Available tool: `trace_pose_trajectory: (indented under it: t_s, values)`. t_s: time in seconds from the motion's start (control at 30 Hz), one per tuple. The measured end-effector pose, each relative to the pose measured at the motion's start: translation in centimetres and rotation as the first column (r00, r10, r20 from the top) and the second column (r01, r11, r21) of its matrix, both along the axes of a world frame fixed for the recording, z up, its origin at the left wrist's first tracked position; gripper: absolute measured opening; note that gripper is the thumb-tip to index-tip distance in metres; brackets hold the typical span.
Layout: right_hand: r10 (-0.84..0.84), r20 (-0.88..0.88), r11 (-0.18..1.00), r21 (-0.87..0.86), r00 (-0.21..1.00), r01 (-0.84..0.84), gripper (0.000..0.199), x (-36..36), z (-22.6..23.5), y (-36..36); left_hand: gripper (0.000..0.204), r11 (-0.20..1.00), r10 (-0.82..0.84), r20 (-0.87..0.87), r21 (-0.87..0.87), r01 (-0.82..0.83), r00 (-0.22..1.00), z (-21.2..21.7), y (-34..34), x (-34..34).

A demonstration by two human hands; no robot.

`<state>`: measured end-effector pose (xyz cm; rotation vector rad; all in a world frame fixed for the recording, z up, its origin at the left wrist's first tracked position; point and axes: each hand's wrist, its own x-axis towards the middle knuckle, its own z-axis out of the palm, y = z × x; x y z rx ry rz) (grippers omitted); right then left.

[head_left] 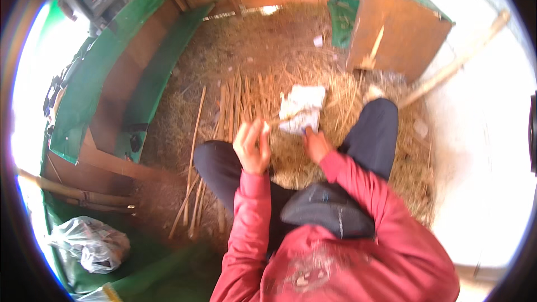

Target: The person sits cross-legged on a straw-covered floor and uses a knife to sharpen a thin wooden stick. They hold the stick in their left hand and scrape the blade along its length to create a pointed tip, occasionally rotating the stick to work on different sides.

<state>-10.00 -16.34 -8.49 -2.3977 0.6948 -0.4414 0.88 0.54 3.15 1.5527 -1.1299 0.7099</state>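
My left hand [251, 144] is closed around one end of a thin wooden strip [282, 118], which points right across a crumpled white cloth or paper [305, 98]. At the lower edge of that white piece, my right hand [318, 144] is closed, with a small dark bit showing by its fingertips. What it grips is too small to make out. Just beyond my left hand, several long wooden strips [230, 103] lie side by side on the ground.
Straw and shavings [341, 98] cover the ground between my knees and to the right. A green-topped wooden box [400, 31] stands far right, near a slanting pole [458, 64]. Along the left runs a green-edged wooden bench [120, 84]; a clear plastic bag [92, 244] sits lower left.
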Motion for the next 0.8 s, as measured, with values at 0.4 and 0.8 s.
trace_pose_trajectory:
  t_s: [0.4, 0.8]
  values:
    - [0.031, 0.172, 0.995, 0.086, 0.985, -0.046, 0.024, 0.8, 7.6, 4.6, 0.012, 0.999, 0.011, -0.28, 0.045, 0.002, 0.96, 1.4, -0.5, -1.3]
    - [0.063, 0.177, 0.993, 0.088, 0.982, -0.079, 0.022, 1.0, 5.9, 3.3, 0.014, 0.999, 0.025, -0.195, 0.051, -0.015, 0.98, 0.7, -1.8, -1.1]
